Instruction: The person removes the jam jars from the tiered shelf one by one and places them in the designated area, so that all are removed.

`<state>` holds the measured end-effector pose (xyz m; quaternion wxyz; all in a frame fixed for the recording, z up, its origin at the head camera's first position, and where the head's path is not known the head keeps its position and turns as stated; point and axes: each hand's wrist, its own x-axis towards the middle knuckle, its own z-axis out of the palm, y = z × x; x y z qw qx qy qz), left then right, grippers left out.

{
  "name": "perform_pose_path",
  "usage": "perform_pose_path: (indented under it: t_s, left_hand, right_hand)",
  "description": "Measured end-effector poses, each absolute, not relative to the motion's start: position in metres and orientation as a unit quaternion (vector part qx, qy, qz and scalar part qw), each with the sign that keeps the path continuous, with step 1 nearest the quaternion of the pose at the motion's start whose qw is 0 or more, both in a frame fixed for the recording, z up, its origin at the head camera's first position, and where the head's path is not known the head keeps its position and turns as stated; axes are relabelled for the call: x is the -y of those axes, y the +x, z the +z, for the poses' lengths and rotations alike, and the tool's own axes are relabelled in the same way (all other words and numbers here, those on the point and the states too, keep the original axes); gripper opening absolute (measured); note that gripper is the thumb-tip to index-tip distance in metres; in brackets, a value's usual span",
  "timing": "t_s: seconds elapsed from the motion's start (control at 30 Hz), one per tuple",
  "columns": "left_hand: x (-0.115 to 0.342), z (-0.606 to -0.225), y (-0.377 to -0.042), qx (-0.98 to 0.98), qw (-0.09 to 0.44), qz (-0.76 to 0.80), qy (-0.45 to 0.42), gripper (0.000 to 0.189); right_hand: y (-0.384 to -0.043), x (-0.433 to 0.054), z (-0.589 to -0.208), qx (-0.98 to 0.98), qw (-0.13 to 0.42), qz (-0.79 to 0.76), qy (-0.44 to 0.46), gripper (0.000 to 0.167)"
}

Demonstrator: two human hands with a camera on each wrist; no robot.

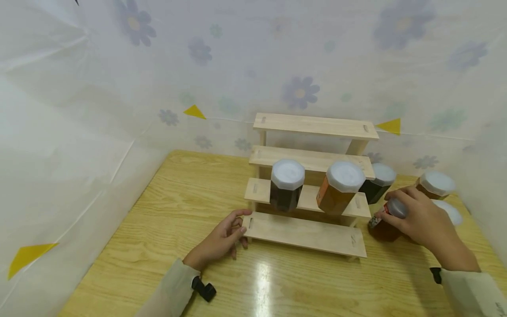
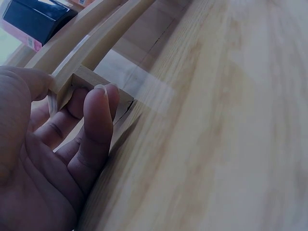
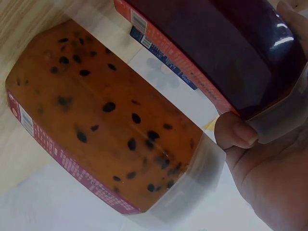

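A stepped wooden display rack (image 1: 305, 233) stands on the table. My left hand (image 1: 219, 240) grips the left end of its lowest shelf; in the left wrist view the fingers (image 2: 98, 115) curl beneath the corner. On the second shelf up sit a dark jar (image 1: 286, 198) and an amber jar (image 1: 336, 200), both with whitish lids. Right of the rack, my right hand (image 1: 425, 218) holds a dark red jar (image 3: 226, 53) by its lid end. Beside that jar, the right wrist view shows an orange jar with black seeds (image 3: 106, 125). Whether the held jar touches the table is unclear.
Behind the right hand stand a dark jar (image 1: 374, 189), a brownish jar (image 1: 429, 189) and a partly hidden jar with a white lid (image 1: 449, 211). A flower-patterned sheet (image 1: 237, 66) hangs behind the wooden table (image 1: 178, 198), with yellow pennants along it.
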<state>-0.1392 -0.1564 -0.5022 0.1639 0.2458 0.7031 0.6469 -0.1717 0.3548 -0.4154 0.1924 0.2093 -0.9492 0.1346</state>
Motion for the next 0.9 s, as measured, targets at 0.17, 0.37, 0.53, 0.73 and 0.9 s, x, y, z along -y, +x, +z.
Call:
perform_pose_path:
  t_s: [0.17, 0.37, 0.53, 0.73, 0.9]
  left_hand:
    - [0.156, -0.502, -0.139, -0.701, 0.166, 0.648, 0.248, 0.046]
    - [0.156, -0.501, -0.139, -0.698, 0.169, 0.651, 0.246, 0.046]
    - [0.156, -0.501, -0.139, -0.697, 0.167, 0.652, 0.246, 0.046]
    - [0.156, -0.501, -0.139, -0.701, 0.166, 0.649, 0.245, 0.046]
    - [0.157, -0.5, -0.138, -0.704, 0.167, 0.648, 0.24, 0.046]
  right_hand:
    - [-0.171, -0.354, -0.421, 0.95, 0.187, 0.139, 0.207, 0.044]
    - [-0.169, -0.351, -0.423, 0.946, 0.202, 0.139, 0.213, 0.046]
    - [-0.171, -0.349, -0.427, 0.948, 0.198, 0.144, 0.204, 0.046]
    - [-0.175, -0.345, -0.433, 0.941, 0.223, 0.139, 0.215, 0.047]
    - [-0.178, -0.342, -0.437, 0.929, 0.253, 0.141, 0.231, 0.043]
